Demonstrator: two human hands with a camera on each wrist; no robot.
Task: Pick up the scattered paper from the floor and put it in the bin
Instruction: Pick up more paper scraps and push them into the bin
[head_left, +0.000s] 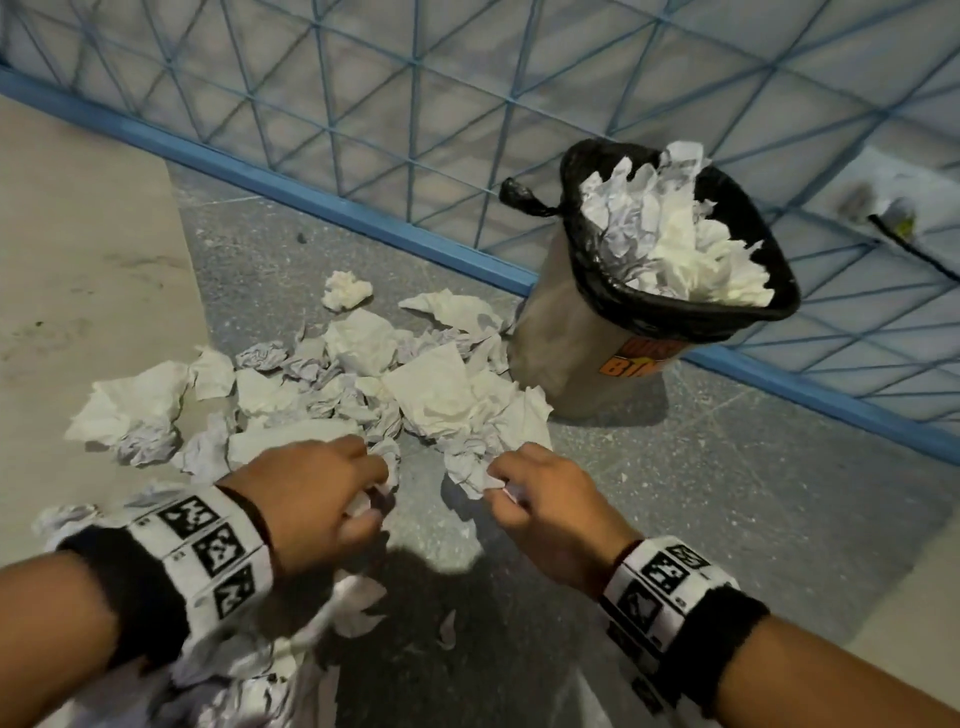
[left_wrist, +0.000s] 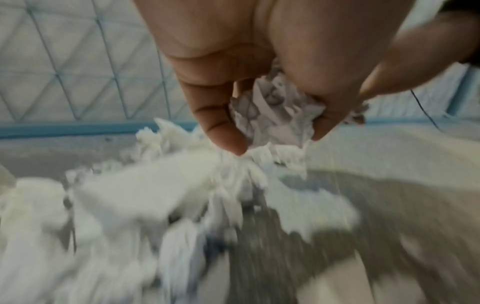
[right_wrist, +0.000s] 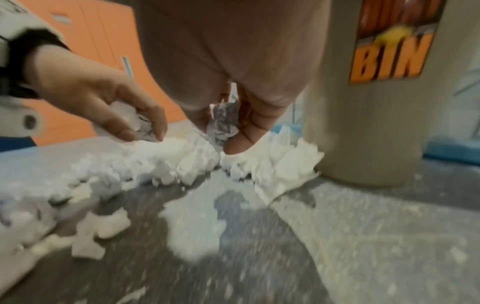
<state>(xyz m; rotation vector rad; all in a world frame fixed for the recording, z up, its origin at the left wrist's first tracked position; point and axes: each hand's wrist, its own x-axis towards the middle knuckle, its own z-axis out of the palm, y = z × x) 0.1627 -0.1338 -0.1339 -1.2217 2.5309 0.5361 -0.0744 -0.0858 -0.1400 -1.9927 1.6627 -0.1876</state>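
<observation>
Crumpled white paper (head_left: 415, 384) lies in a heap on the grey floor, left of a beige bin (head_left: 582, 353) with a black liner, which is heaped with paper (head_left: 675, 239). My left hand (head_left: 363, 493) hovers over the near edge of the heap and grips a crumpled printed ball (left_wrist: 275, 115). My right hand (head_left: 498, 483) is beside it, thumb and fingers pinching a small crumpled scrap (right_wrist: 223, 127). The right wrist view shows the left hand (right_wrist: 140, 127) with its ball and the bin (right_wrist: 369, 123) just behind the heap.
A blue metal grille (head_left: 467, 130) with a blue base rail runs behind the bin and the heap. More crumpled paper (head_left: 239, 675) lies near me at the lower left. Bare grey floor (head_left: 727, 493) spreads to the right. An orange panel (right_wrist: 98, 37) stands on the left.
</observation>
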